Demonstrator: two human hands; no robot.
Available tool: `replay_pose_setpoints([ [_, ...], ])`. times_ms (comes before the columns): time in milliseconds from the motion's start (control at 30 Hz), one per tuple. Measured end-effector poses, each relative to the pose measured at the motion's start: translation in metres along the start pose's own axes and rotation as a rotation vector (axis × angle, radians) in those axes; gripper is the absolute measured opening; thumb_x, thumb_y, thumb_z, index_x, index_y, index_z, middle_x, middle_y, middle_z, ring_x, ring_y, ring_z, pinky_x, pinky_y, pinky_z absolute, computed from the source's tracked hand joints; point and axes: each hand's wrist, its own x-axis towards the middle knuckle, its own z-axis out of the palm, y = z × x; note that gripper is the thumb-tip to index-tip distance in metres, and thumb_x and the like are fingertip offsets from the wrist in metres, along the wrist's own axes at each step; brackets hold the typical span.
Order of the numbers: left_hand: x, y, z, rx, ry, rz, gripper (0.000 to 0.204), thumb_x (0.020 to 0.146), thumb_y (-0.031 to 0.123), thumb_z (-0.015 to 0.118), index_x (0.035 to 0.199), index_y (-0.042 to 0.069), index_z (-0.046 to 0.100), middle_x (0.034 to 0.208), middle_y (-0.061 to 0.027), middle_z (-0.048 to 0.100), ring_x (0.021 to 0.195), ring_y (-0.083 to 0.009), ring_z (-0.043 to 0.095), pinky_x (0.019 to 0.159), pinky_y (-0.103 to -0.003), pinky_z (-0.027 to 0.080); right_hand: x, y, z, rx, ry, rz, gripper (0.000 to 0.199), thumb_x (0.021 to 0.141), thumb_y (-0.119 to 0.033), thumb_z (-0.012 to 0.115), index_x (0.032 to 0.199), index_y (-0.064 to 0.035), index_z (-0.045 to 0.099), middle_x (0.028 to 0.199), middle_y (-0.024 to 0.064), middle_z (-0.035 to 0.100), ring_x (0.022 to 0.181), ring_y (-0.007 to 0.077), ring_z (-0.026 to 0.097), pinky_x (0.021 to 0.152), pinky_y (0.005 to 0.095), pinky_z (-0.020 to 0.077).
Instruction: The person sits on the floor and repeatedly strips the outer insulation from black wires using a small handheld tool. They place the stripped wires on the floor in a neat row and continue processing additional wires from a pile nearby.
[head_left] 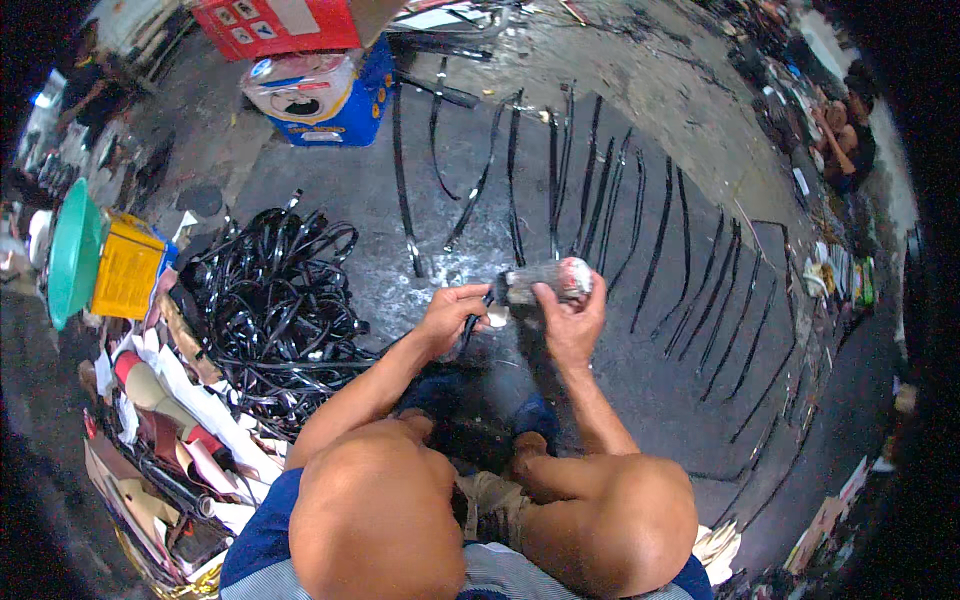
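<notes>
My left hand (pixel 455 318) pinches a narrow, glossy black strip (pixel 470 330) between thumb and fingers. In my right hand (pixel 578 320) is a small greyish cylinder (pixel 532 283) with a red-and-white end, held tilted with its dark end toward my left fingers. Its exact kind is blurred. The two hands are close together above a dark sheet (pixel 620 400) on the floor. A large tangle of shiny black strips (pixel 275 290) lies left of my left hand. Beyond and right of my hands, several separate black strips (pixel 595 180) are laid out in a fan.
A blue tin (pixel 370 100) with a hole in its top stands at the far left, beside a red box (pixel 285 25). A yellow tin (pixel 130 268) and green basin (pixel 75 255) are at left. Scraps (pixel 190 430) pile near my left leg. Another person (pixel 845 135) sits far right.
</notes>
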Motion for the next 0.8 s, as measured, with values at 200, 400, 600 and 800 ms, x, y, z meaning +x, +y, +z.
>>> replay_pose_setpoints([
  [200, -0.022, -0.004, -0.015, -0.055, -0.234, -0.094, 0.038, 0.086, 0.003, 0.053, 0.123, 0.003, 0.061, 0.088, 0.0034, 0.06, 0.065, -0.0054, 0.051, 0.056, -0.021, 0.042, -0.02, -0.007, 0.011, -0.278, -0.044, -0.202, 0.063, 0.078, -0.015, 0.087, 0.127, -0.0007, 0.051, 0.102, 0.0112, 0.071, 0.089, 0.0173, 0.069, 0.076, 0.0302, 0.0557],
  [400, -0.042, -0.011, -0.022, 0.069, -0.305, -0.166, 0.045, 0.085, -0.002, 0.057, 0.129, 0.003, 0.06, 0.083, 0.002, 0.063, 0.065, -0.0072, 0.057, 0.053, -0.021, 0.043, -0.021, 0.02, -0.015, -0.382, -0.046, -0.125, 0.061, 0.077, -0.017, 0.088, 0.125, -0.0024, 0.052, 0.1, 0.0108, 0.072, 0.085, 0.0163, 0.068, 0.073, 0.0299, 0.0553],
  [600, -0.003, 0.0, -0.025, 0.56, 0.022, -0.063, 0.015, 0.081, 0.003, 0.071, 0.095, 0.001, 0.075, 0.07, -0.0039, 0.067, 0.058, -0.01, 0.057, 0.051, -0.025, 0.042, -0.01, 0.038, -0.051, -0.349, 0.126, -0.054, 0.059, 0.078, -0.009, 0.085, 0.126, -0.003, 0.05, 0.11, 0.013, 0.068, 0.097, 0.0188, 0.067, 0.078, 0.0332, 0.059],
  [800, 0.047, -0.013, -0.041, 0.977, 0.105, 0.099, 0.014, 0.076, 0.017, 0.079, 0.076, 0.003, 0.077, 0.071, -0.0061, 0.072, 0.064, -0.0142, 0.065, 0.06, -0.032, 0.051, -0.011, 0.029, -0.02, -0.28, 0.001, -0.067, 0.061, 0.077, -0.017, 0.087, 0.125, -0.0035, 0.051, 0.104, 0.0116, 0.071, 0.091, 0.0192, 0.07, 0.073, 0.032, 0.0598],
])
